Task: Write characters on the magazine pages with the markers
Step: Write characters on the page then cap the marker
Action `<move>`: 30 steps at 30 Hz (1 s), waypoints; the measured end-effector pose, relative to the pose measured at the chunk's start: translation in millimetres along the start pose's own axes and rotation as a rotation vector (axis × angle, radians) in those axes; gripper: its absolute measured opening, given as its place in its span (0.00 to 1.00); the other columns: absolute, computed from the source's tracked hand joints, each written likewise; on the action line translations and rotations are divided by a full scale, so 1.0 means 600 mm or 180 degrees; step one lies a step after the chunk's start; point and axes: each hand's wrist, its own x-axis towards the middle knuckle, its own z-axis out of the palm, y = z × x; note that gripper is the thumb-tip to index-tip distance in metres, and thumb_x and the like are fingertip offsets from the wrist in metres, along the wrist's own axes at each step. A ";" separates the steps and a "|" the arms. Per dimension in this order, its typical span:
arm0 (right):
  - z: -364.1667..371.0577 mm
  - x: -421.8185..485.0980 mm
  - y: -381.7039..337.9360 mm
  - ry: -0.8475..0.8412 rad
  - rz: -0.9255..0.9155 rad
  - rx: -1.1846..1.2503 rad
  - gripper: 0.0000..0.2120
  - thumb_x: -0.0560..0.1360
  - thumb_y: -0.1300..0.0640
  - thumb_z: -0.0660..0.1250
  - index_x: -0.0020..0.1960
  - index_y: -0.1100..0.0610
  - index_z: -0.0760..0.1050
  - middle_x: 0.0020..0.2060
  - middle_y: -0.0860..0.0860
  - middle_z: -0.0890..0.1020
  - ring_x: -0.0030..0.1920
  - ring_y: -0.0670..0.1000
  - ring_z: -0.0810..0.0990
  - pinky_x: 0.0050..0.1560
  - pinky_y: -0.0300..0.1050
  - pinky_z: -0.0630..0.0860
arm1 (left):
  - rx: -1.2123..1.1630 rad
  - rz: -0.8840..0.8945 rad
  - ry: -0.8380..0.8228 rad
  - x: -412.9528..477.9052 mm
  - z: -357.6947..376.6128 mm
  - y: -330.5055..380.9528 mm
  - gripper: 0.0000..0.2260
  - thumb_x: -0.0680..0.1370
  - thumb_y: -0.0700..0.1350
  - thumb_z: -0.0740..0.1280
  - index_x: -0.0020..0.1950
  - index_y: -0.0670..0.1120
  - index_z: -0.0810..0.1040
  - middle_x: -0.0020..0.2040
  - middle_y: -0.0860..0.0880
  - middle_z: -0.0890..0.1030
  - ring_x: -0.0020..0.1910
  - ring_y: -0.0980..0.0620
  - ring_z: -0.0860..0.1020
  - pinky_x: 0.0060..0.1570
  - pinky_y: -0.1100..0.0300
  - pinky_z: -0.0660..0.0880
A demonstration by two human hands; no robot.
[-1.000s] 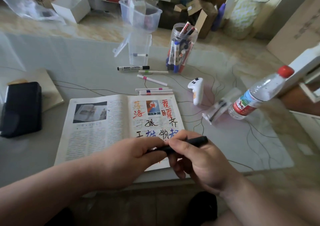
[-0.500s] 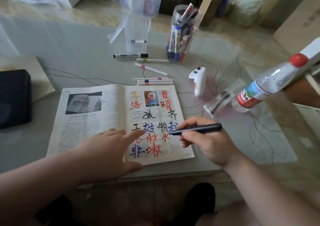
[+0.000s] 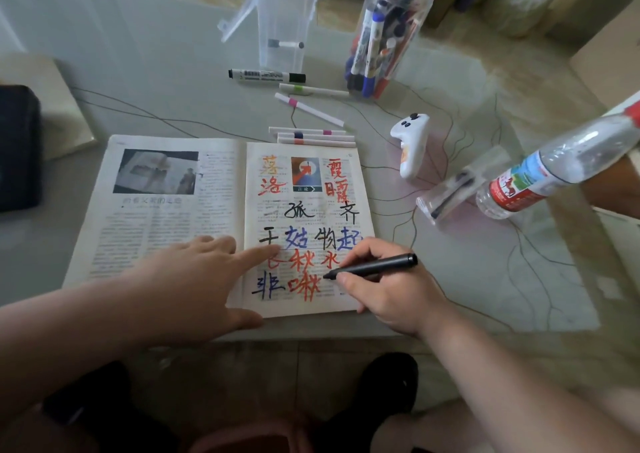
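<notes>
Right hand (image 3: pixel 391 289) grips black marker (image 3: pixel 374 266), tip seemingly on magazine (image 3: pixel 173 217); left hand (image 3: pixel 194 279) flat, holding nothing. Risk: smearing wet red ink.

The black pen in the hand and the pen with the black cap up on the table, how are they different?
The black pen is dark all over; the table pen has a white body with print and a black cap. The black pen is gripped in the right hand, tip on the magazine; the table pen lies flat and untouched. The black pen is uncapped; the table pen is capped. Both are markers.
</notes>
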 end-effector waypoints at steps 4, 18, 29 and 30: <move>0.002 0.000 -0.003 0.0013 0.0095 -0.0040 0.07 0.73 0.62 0.75 0.41 0.53 0.80 0.32 0.44 0.82 0.30 0.43 0.80 0.32 0.42 0.78 | -0.0068 -0.0025 0.0016 0.003 0.001 -0.001 0.39 0.72 0.76 0.56 0.74 0.73 0.36 0.56 0.60 0.67 0.63 0.55 0.71 0.60 0.57 0.74; 0.005 -0.002 -0.009 0.0116 0.0083 0.0020 0.06 0.75 0.64 0.73 0.42 0.58 0.78 0.27 0.42 0.80 0.27 0.43 0.79 0.28 0.43 0.77 | -0.0043 -0.0082 0.0055 0.008 0.008 -0.004 0.38 0.73 0.75 0.58 0.75 0.72 0.38 0.58 0.59 0.69 0.62 0.54 0.71 0.57 0.57 0.73; 0.004 -0.002 -0.003 0.0068 0.0072 -0.0037 0.06 0.74 0.63 0.74 0.41 0.58 0.78 0.25 0.41 0.79 0.27 0.41 0.77 0.30 0.34 0.71 | -0.0075 -0.0104 0.0029 0.008 0.009 -0.004 0.38 0.73 0.75 0.58 0.75 0.72 0.38 0.57 0.59 0.69 0.62 0.54 0.72 0.58 0.56 0.74; 0.004 -0.002 -0.002 0.0080 0.0054 -0.0052 0.06 0.74 0.63 0.74 0.41 0.57 0.78 0.25 0.41 0.79 0.27 0.42 0.78 0.30 0.34 0.72 | -0.0081 -0.0106 0.0028 0.007 0.009 -0.004 0.38 0.73 0.75 0.58 0.75 0.72 0.39 0.58 0.59 0.69 0.62 0.54 0.72 0.58 0.56 0.74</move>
